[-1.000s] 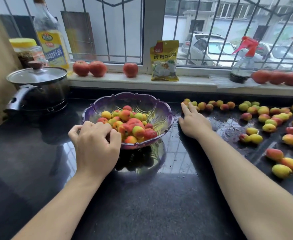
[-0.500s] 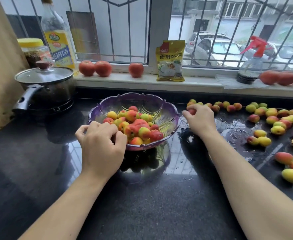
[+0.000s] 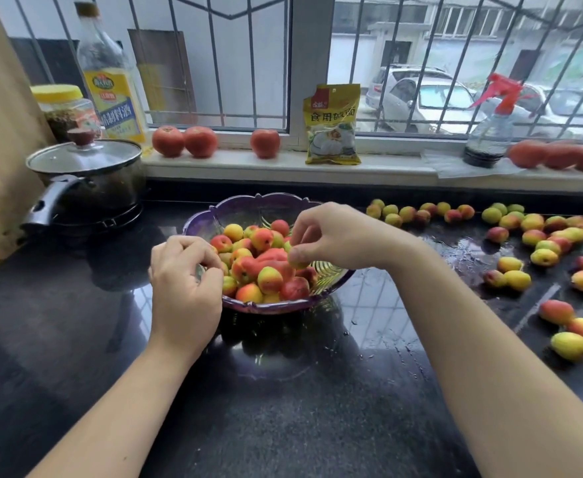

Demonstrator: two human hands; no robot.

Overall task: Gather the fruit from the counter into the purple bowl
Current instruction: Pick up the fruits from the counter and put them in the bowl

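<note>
The purple bowl [image 3: 265, 201] stands on the black counter [image 3: 283, 408], heaped with small red-and-yellow fruit [image 3: 265, 260]. My left hand [image 3: 183, 288] is curled over the bowl's near left rim and grips it. Over the right side of the bowl hovers my right hand [image 3: 334, 236], pinching one small yellowish fruit [image 3: 298, 262] in its fingertips just above the heap. Several loose fruit [image 3: 541, 236] lie scattered on the counter to the right, some in a row by the back wall [image 3: 421, 213].
A lidded pot [image 3: 86, 177] sits at the back left. On the windowsill are an oil bottle [image 3: 110, 88], a jar [image 3: 62, 108], tomatoes [image 3: 183, 141], a yellow packet [image 3: 333, 125] and a spray bottle [image 3: 490, 132]. The counter is wet on the right.
My right hand picked a fruit from the row at the back and moved left with it over the bowl. My left hand stayed on the bowl's rim.
</note>
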